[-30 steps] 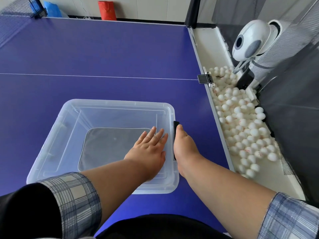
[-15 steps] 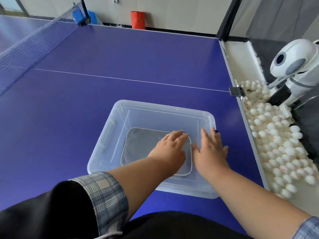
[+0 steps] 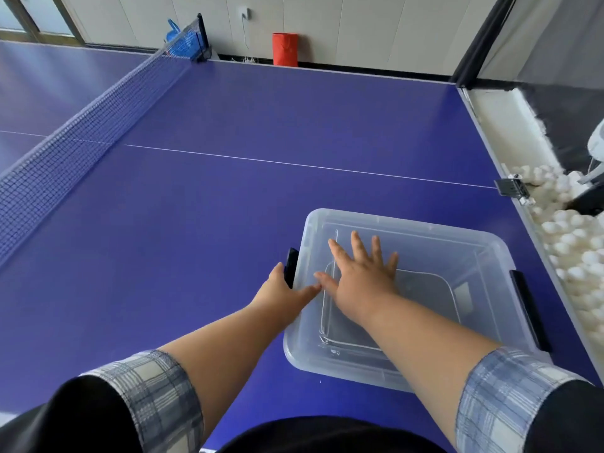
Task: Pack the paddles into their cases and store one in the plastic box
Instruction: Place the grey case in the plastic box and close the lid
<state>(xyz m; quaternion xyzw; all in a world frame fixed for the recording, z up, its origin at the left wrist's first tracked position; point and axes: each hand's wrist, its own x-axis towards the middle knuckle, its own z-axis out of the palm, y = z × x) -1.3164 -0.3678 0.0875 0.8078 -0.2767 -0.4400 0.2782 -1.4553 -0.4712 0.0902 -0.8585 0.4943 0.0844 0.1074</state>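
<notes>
A clear plastic box (image 3: 457, 243) with its lid on sits on the blue table (image 3: 196, 223). A dark grey flat case (image 3: 425, 289) shows dimly through the lid. My right hand (image 3: 359, 273) lies flat on the lid with fingers spread and holds nothing. My left hand (image 3: 281, 289) is at the box's left side, its fingers wrapped on the black left latch (image 3: 292, 261) and its thumb on the lid's edge. The black right latch (image 3: 528, 308) lies flat against the box's right side. No bare paddle is in view.
The net (image 3: 81, 132) runs across the table at the left. A trough with several white balls (image 3: 575, 243) lines the table's right edge, behind a metal clamp (image 3: 510, 188). A red bag (image 3: 285, 49) stands by the far wall.
My right hand left the right latch and now rests flat on the lid. My left hand moved off the lid to the left latch. The view swung left.
</notes>
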